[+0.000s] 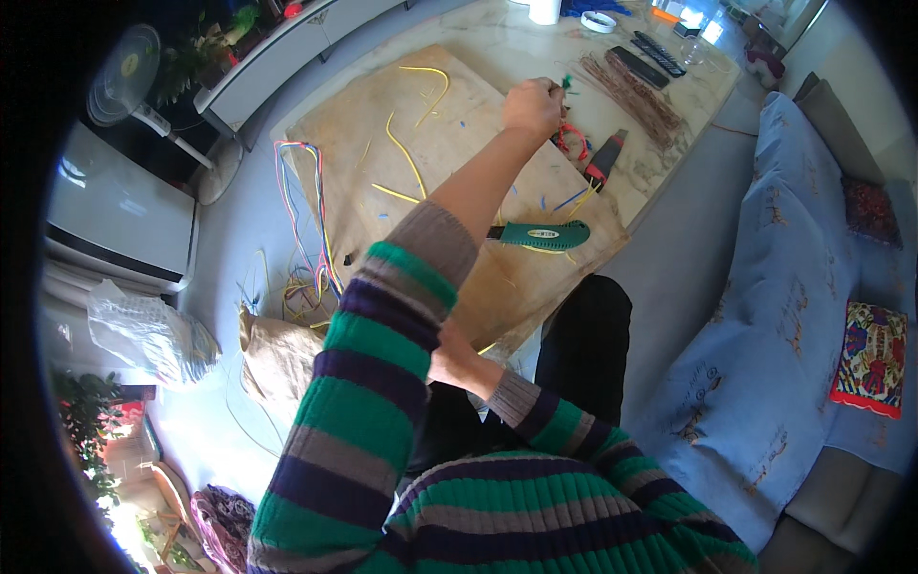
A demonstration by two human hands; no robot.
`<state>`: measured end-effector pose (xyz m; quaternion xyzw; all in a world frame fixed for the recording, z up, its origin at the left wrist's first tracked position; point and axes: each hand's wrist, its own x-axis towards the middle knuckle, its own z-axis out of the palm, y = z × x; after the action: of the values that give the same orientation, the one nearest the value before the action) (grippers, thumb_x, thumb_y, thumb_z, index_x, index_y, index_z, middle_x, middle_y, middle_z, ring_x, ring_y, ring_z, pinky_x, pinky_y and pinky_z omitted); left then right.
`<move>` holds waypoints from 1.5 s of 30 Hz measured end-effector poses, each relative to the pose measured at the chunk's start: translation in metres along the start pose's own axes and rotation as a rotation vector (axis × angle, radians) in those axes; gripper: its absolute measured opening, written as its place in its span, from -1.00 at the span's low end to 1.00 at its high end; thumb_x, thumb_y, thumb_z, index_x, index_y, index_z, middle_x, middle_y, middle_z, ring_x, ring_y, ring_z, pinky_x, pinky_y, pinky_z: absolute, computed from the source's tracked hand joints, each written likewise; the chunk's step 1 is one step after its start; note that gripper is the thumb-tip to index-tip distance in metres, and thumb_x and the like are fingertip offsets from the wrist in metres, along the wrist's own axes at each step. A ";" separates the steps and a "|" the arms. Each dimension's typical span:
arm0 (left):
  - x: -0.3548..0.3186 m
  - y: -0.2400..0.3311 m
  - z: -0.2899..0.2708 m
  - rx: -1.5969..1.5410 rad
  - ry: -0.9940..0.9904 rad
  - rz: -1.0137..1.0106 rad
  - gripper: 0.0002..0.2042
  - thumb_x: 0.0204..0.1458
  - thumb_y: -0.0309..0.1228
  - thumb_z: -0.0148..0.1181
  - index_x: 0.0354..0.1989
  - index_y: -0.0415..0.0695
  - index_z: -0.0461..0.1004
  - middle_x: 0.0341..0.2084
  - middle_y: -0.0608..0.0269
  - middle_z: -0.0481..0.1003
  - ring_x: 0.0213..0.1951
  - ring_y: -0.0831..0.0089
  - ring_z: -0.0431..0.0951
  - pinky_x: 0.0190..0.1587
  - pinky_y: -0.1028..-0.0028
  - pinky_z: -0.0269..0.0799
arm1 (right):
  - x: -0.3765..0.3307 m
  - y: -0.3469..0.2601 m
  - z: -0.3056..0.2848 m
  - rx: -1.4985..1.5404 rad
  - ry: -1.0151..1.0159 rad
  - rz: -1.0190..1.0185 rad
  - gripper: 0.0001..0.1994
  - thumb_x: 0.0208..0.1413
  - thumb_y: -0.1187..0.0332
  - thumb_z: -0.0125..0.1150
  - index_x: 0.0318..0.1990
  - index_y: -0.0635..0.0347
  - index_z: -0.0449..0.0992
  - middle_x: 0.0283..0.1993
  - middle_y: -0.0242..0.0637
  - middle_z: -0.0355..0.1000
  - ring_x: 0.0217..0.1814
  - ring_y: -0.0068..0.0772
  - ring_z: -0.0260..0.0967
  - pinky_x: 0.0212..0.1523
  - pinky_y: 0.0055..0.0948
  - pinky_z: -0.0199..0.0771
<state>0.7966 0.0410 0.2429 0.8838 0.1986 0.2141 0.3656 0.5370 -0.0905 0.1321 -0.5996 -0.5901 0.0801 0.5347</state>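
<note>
My left hand (535, 105) reaches across to the board's far right edge. Its fingers are closed, and a small green bit (568, 84) shows just beyond them; what they grip is too small to make out. A red wire loop (575, 140) lies below that hand. Low over the near edge, my right hand (459, 361) is partly covered by the left sleeve, so its fingers are hidden. Between the hands, a green-handled utility knife (545, 235) rests on the worn brown board (335, 124). Yellow wire pieces (405, 153) are scattered over the board.
A red-and-black handled tool (605, 161) and a bundle of thin brown strands (631, 96) lie on the marble table (478, 29). Coloured wires (318, 201) hang off the board's left edge. A blue-covered sofa (746, 316) stands right; a fan (129, 72) stands left.
</note>
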 end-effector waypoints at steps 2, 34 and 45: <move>0.016 -0.025 0.028 0.226 0.138 0.062 -0.60 0.03 -0.18 0.12 -0.09 -0.27 0.47 -0.41 -0.02 0.58 -0.30 0.14 0.60 -0.21 0.32 0.50 | 0.004 -0.002 0.004 0.102 0.098 -0.042 -0.82 -0.15 0.44 0.26 -0.30 0.16 0.54 -0.37 -0.14 0.50 -0.39 -0.04 0.47 -0.37 -0.17 0.49; -0.350 -0.061 -0.216 -0.608 0.363 -0.390 -0.83 0.10 -0.45 0.14 -0.19 -0.29 0.45 -0.33 0.24 0.54 -0.30 0.57 0.51 -0.21 0.58 0.42 | 0.027 -0.053 -0.017 0.232 -0.130 0.341 -0.73 0.17 0.40 0.12 0.03 0.10 0.45 -0.48 -0.21 0.40 -0.56 -0.40 0.33 -0.47 -0.47 0.36; -0.396 -0.082 -0.175 0.385 0.680 -0.029 -0.71 -0.15 -0.44 0.31 -0.19 -0.11 0.52 -0.22 0.18 0.49 -0.18 0.13 0.47 -0.13 0.29 0.40 | 0.041 -0.103 -0.004 0.462 -0.160 0.455 -0.71 0.24 0.38 0.05 0.08 0.24 0.43 -0.44 -0.36 0.48 -0.59 -0.80 0.19 -0.59 -0.75 0.21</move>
<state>0.3608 -0.0082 0.2022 0.8119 0.3575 0.4483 0.1094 0.4880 -0.0877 0.2314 -0.5708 -0.4473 0.3759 0.5769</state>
